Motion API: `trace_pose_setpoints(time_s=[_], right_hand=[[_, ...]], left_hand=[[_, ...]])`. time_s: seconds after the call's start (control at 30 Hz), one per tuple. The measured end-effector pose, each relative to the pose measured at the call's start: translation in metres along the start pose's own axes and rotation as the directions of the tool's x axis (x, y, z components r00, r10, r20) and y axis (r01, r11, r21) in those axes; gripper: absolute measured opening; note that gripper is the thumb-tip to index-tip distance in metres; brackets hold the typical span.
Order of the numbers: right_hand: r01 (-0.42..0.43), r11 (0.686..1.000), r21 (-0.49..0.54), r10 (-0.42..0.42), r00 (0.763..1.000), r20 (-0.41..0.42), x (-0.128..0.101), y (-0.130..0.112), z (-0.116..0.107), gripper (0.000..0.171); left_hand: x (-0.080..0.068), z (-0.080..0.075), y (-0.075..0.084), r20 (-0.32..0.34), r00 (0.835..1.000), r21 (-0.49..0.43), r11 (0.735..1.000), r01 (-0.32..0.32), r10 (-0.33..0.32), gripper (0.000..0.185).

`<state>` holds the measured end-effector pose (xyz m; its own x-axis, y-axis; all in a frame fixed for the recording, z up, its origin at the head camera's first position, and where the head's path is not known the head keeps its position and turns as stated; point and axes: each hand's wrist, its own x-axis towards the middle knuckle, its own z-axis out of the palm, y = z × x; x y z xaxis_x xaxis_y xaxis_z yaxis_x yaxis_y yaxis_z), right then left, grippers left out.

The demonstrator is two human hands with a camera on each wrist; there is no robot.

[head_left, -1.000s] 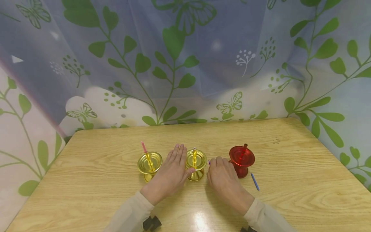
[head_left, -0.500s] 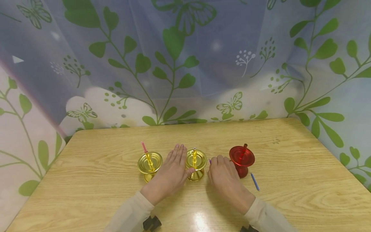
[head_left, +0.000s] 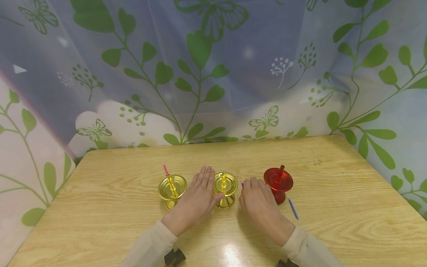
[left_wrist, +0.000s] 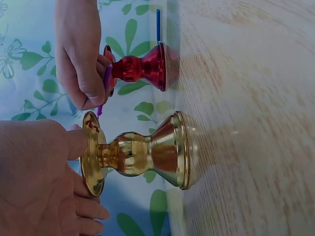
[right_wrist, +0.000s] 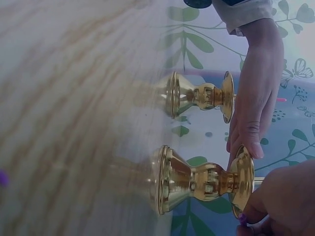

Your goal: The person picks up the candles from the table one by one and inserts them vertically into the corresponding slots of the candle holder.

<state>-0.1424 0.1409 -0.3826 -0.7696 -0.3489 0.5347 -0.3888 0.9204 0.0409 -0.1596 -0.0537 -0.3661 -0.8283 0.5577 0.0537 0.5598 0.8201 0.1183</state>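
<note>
My left hand (head_left: 197,198) lies against the left side of the middle gold candle holder (head_left: 226,202), its fingers straight and together, the thumb touching the near rim of the dish. Between thumb and fingers, my right hand (head_left: 258,198) pinches a purple candle (left_wrist: 106,81), just right of that holder and raised to about dish height. Most of the candle is hidden by the hand from above. A red candle holder (head_left: 279,196) stands upright beside the right hand. Left of my left hand is another gold candle holder (head_left: 169,187), with a pink candle (head_left: 165,170) standing in its socket.
A blue candle (head_left: 293,208) lies on the wooden table (head_left: 333,222), right of the red holder. Behind the table's far edge hangs a leaf-patterned cloth (head_left: 250,85). Black wrist devices (head_left: 175,257) show near the sleeves.
My right hand has shifted very slightly up in the head view, and a bit more of the purple candle's tip shows. The left hand and the holders stay in place.
</note>
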Motion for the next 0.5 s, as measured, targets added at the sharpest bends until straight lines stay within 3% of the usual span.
trace_pose_setpoints(time_s=[0.5], right_hand=[[0.002,1.0,0.004,-0.002,1.0,-0.023,0.0003,0.0007,0.0004,0.022]], left_hand=[[0.0003,0.0002,-0.0004,0.006,1.0,0.013,1.0,-0.001,0.001,0.072]])
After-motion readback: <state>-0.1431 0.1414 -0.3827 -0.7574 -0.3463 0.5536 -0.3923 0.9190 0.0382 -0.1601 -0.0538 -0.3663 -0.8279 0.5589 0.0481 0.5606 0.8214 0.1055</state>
